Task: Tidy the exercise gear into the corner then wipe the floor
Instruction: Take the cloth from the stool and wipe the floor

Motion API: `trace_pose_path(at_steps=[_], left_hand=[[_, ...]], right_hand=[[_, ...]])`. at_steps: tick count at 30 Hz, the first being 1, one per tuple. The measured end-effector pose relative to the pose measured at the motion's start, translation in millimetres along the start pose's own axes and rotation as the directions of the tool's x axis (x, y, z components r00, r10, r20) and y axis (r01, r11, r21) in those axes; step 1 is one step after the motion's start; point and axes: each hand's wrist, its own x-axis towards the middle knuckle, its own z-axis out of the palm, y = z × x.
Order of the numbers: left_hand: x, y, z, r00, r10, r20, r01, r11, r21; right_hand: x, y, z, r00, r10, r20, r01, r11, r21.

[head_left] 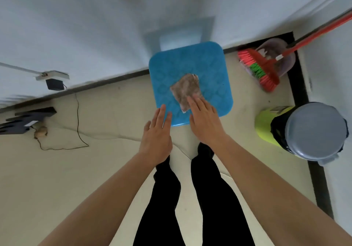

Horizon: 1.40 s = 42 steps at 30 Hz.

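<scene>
A blue plastic stool (213,68) stands against the wall in front of me. A folded brownish-grey cloth (185,88) lies on its seat. My right hand (204,121) reaches over the stool's near edge with straight fingers, the fingertips over the cloth's near corner. My left hand (157,135) hovers flat, fingers straight, its tips at the stool's near left edge, holding nothing. My black-trousered legs (190,198) stand below the hands on the cream floor.
A red broom (266,68) and a clear dustpan (282,55) lean in the right corner. A green bin with a grey lid (312,131) stands at the right. Dark flat pieces (24,120) and a black cable (78,123) lie at the left by the wall.
</scene>
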Motion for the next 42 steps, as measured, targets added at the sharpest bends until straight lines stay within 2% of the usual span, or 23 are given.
trace_pose_path(at_steps=[5, 7, 10, 12, 14, 17, 19, 21, 23, 28, 31, 35, 38, 40, 42], left_hand=[[25, -1, 80, 0.999, -0.003, 0.046, 0.004, 0.999, -0.035], [22, 1, 91, 0.999, -0.019, 0.048, 0.021, 0.999, -0.049], [23, 7, 76, 0.982, -0.081, 0.168, 0.076, 0.996, 0.040], [26, 15, 46, 0.974, -0.091, 0.207, 0.059, 0.986, 0.157], [27, 29, 4, 0.985, -0.059, 0.161, 0.020, 0.972, 0.235], [28, 57, -75, 0.999, 0.039, -0.018, -0.033, 0.967, 0.254], [26, 81, -131, 0.974, 0.141, -0.180, -0.089, 0.959, 0.269], [22, 109, -187, 0.916, 0.249, -0.315, -0.154, 0.942, 0.298], [11, 139, -241, 0.850, 0.344, -0.399, -0.214, 0.917, 0.336], [-41, 213, -332, 0.637, 0.586, -0.501, -0.396, 0.806, 0.439], [-82, 253, -353, 0.486, 0.704, -0.517, -0.526, 0.708, 0.471], [-144, 303, -331, 0.308, 0.854, -0.419, -0.718, 0.498, 0.488], [-203, 346, -285, 0.208, 0.937, -0.281, -0.816, 0.324, 0.478], [-258, 377, -249, 0.101, 0.975, -0.200, -0.871, 0.183, 0.455], [-328, 405, -214, -0.042, 0.993, -0.108, -0.900, 0.009, 0.436]], right_hand=[[3, 34, 72, 0.982, -0.035, -0.187, 0.006, 0.989, -0.150], [-3, 46, 77, 0.978, -0.025, -0.208, -0.007, 0.989, -0.149], [-13, 64, 60, 0.980, 0.060, -0.188, -0.077, 0.994, -0.084], [-14, 74, 27, 0.969, 0.197, -0.146, -0.198, 0.980, 0.007], [-13, 80, -18, 0.933, 0.341, -0.119, -0.321, 0.934, 0.156], [-15, 80, -109, 0.862, 0.469, -0.191, -0.336, 0.812, 0.477], [-25, 76, -177, 0.783, 0.568, -0.255, -0.284, 0.691, 0.665], [-42, 73, -239, 0.715, 0.629, -0.304, -0.193, 0.595, 0.780], [-65, 73, -290, 0.655, 0.678, -0.333, -0.160, 0.556, 0.816], [-162, 65, -382, 0.455, 0.779, -0.431, -0.171, 0.551, 0.817], [-243, 51, -402, 0.324, 0.796, -0.512, -0.195, 0.585, 0.787], [-368, 18, -366, 0.077, 0.857, -0.509, -0.274, 0.509, 0.816], [-468, -17, -319, -0.089, 0.899, -0.430, -0.361, 0.373, 0.855], [-543, -47, -293, -0.205, 0.898, -0.389, -0.393, 0.288, 0.873], [-623, -83, -268, -0.339, 0.868, -0.363, -0.411, 0.210, 0.887]])
